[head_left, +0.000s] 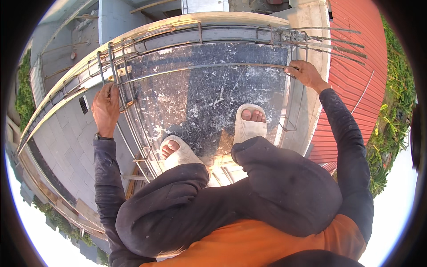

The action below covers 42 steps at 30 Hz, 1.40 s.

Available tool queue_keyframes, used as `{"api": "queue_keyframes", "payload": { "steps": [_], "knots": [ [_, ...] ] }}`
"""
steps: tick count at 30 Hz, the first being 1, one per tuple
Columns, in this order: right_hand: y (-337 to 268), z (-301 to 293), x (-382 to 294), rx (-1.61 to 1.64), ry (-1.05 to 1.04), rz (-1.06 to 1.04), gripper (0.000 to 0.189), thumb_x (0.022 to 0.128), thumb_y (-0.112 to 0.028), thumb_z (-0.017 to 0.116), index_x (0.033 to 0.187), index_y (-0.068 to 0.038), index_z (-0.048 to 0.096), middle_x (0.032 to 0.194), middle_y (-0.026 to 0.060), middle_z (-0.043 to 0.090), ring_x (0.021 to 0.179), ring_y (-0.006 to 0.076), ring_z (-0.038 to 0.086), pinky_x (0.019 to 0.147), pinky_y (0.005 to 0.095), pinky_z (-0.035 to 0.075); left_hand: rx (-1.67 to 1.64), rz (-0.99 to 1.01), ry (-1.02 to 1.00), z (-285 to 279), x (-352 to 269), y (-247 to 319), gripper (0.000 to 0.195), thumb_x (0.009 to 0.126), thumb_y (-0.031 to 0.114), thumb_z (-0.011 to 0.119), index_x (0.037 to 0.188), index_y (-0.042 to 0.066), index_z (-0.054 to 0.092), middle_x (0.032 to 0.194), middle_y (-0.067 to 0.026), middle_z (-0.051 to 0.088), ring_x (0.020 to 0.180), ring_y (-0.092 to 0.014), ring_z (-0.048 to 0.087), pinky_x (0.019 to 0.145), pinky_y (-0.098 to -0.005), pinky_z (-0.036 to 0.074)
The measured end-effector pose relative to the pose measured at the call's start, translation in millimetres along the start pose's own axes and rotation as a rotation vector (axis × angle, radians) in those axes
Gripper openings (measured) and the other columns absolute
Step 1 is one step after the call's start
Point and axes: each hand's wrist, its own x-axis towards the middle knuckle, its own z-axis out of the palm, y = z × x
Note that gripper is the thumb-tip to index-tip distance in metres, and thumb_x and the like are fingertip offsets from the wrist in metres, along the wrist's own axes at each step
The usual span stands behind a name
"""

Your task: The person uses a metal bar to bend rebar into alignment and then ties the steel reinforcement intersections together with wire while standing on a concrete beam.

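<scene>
A thin steel rebar rod (206,66) lies across, above a worn dark formwork panel (213,96). At its right end, the thumb and fingers of my right hand (305,73) are closed on it, beside the right rebar cage (295,100). My left hand (106,103) is at the left rebar cage (133,113), its fingers bent around or against a bar near the rod's left end; the fingertips are partly hidden, so what it grips is unclear. Behind the panel, another cage of bars and stirrups (200,31) runs along a beam form.
My slippered feet (250,125) rest on the panel. Bar ends (347,50) project at the upper right, over a concrete ledge and towards a red corrugated roof (357,83). A block wall (63,143) drops away at left. A timber edge (233,18) borders the far side.
</scene>
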Motion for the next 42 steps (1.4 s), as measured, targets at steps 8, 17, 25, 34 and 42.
{"api": "queue_keyframes", "payload": {
  "steps": [8,17,25,34,42],
  "knots": [
    [-5.3,0.4,0.4,0.033,0.048,-0.016,0.061,0.111,-0.065,0.074,0.114,-0.005,0.085,0.103,0.0221,0.078,0.104,0.0446,0.076,0.093,0.0525,0.058,-0.094,0.052,0.016,-10.7,2.6,8.2,0.028,0.115,0.030,0.075,0.129,0.010,0.088,0.102,-0.0167,0.083,0.094,-0.037,0.076,0.092,-0.0510,0.060],
    [-14.4,-3.8,-1.8,-0.007,0.034,0.047,0.050,0.112,-0.054,0.076,0.124,-0.007,0.087,0.119,0.0244,0.083,0.113,0.0483,0.077,0.101,0.0536,0.059,-0.124,0.017,-0.111,-25.9,3.9,0.4,0.039,0.115,0.030,0.074,0.146,0.007,0.083,0.127,-0.0207,0.085,0.109,-0.035,0.082,0.098,-0.0454,0.063],
    [-8.1,15.6,-9.1,-0.034,0.194,-0.015,0.049,0.111,-0.055,0.077,0.120,-0.008,0.089,0.109,0.0212,0.079,0.108,0.0458,0.075,0.095,0.0538,0.058,-0.136,-0.049,-0.039,-12.3,-0.1,3.7,0.033,0.112,0.026,0.077,0.138,0.009,0.087,0.112,-0.0205,0.083,0.107,-0.039,0.079,0.100,-0.0495,0.061],
    [-2.1,19.9,-6.3,0.056,0.160,0.049,0.050,0.109,-0.055,0.078,0.122,-0.007,0.090,0.113,0.0204,0.080,0.111,0.0442,0.077,0.097,0.0530,0.059,-0.124,-0.009,-0.057,-20.0,-13.0,8.6,0.036,0.110,0.025,0.077,0.141,0.007,0.085,0.112,-0.0213,0.083,0.111,-0.039,0.076,0.105,-0.0507,0.061],
    [-8.3,23.8,-11.0,-0.122,0.314,-0.044,0.047,0.107,-0.051,0.082,0.125,-0.009,0.089,0.109,0.0208,0.079,0.111,0.0456,0.076,0.096,0.0549,0.059,-0.150,0.015,-0.155,-30.8,4.2,-0.9,0.036,0.116,0.027,0.072,0.143,0.006,0.084,0.113,-0.0173,0.086,0.104,-0.031,0.081,0.091,-0.0462,0.062]
  ]
}}
